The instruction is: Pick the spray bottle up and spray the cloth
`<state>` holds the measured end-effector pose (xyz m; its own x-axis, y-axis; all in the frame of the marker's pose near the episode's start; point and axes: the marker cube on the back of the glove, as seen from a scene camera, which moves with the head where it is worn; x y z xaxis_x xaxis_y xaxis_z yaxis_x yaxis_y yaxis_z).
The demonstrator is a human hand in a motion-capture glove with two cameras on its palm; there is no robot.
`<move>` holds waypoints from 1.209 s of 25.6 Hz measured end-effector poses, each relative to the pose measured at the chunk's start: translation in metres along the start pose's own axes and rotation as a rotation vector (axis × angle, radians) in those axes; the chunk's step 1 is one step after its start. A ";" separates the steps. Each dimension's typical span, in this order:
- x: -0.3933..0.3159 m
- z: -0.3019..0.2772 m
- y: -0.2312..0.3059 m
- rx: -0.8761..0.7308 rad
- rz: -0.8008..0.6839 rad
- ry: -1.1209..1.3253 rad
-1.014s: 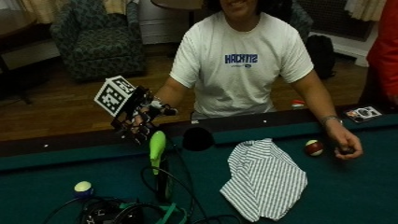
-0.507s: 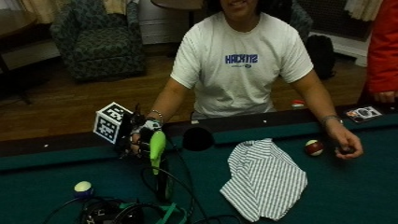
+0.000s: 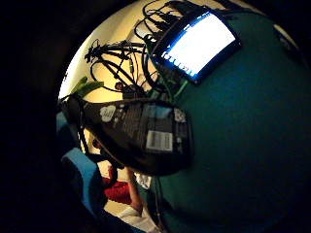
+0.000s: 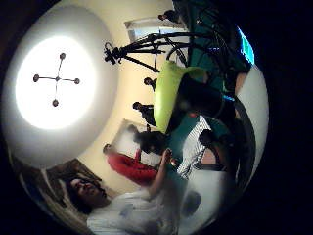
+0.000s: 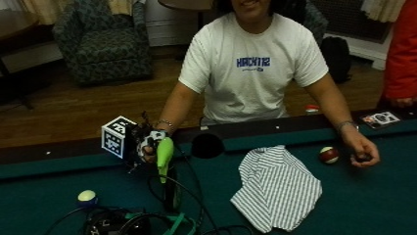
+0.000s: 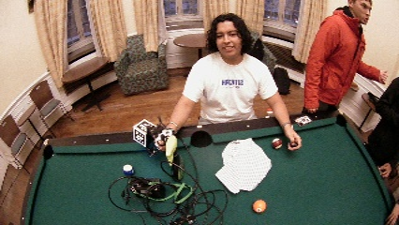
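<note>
Now at a green felt worktop (image 5: 365,200), a pool table with a dark round pocket (image 5: 207,145) in its near rail. Black-gloved right hand (image 5: 149,147) up by the lime-green top of a dark spray bottle (image 5: 167,169), fingers curled round that green top. Grip holding the bottle's head. Bottle standing upright on the felt, just in front of the pocket, dark body below, green trigger part above. Same green top (image 4: 168,95) close to the palm in the thumb side view. Dark body with a white barcode label (image 3: 146,133) large in the little finger side view.

White cloth with thin grey stripes (image 5: 277,188) lying crumpled on the felt, near the bottle but apart from it, toward the bare hand. Bare left hand (image 5: 360,152) resting on the felt, just beside a red and white ball (image 5: 329,155). Pale ball on a blue base (image 5: 86,197) on the far side of the bottle from the cloth. Tangle of black cables (image 5: 130,223) near the bottle's foot. Orange ball (image 6: 259,206) further out on the felt.
</note>
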<state>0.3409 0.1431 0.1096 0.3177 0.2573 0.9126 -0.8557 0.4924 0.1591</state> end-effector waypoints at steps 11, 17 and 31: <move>-0.011 0.017 0.000 0.008 0.048 0.042; -0.014 0.047 -0.023 0.005 0.093 0.071; -0.014 0.077 -0.054 0.130 0.171 0.110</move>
<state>0.3515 0.0493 0.1173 0.1998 0.4202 0.8852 -0.9440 0.3245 0.0591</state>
